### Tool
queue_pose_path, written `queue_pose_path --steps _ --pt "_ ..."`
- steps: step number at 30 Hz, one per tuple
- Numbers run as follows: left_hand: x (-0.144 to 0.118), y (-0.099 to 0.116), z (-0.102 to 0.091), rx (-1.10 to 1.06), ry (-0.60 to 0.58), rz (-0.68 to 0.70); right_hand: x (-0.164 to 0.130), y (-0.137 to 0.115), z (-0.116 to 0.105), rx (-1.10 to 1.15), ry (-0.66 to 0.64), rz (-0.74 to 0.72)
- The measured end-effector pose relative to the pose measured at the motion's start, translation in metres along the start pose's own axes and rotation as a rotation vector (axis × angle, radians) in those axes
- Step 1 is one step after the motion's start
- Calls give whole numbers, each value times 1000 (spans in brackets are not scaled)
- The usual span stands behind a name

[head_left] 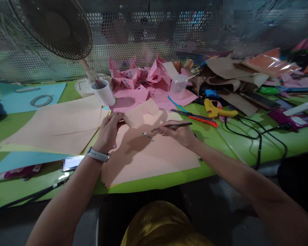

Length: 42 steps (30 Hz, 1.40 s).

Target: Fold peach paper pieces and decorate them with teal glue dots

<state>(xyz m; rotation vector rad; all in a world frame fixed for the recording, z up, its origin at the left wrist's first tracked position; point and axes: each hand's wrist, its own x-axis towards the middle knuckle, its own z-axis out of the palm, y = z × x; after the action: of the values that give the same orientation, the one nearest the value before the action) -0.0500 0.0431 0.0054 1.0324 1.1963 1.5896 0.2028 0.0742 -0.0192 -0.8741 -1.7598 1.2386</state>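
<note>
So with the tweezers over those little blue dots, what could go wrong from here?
The blue dots lie loose on the peach paper, and a fan stands close by; if it is running, they could scatter. The tweezers in the right hand could knock them. The left hand grips only the folded piece's edge, which may slip.

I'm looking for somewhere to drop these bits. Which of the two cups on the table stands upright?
The clear plastic cup by the pink paper pile stands upright; the white cup leans, holding dark sticks.

cup behind paper sheets, glue gun right
</note>
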Motion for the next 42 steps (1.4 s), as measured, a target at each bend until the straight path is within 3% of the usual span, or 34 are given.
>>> queue_pose_path --steps 31,35,38,42 --pt "-4 4 3 12 -36 -47 1 3 2 -75 50 -161" --pt "-8 8 4 36 -48 -106 -1 -13 -4 -142 164 -294" --pt "-14 11 8 80 -156 -133 -5 -26 -7 -209 261 -459" --pt "-22 14 16 131 -296 -122 -11 -38 -4 -277 261 -646"
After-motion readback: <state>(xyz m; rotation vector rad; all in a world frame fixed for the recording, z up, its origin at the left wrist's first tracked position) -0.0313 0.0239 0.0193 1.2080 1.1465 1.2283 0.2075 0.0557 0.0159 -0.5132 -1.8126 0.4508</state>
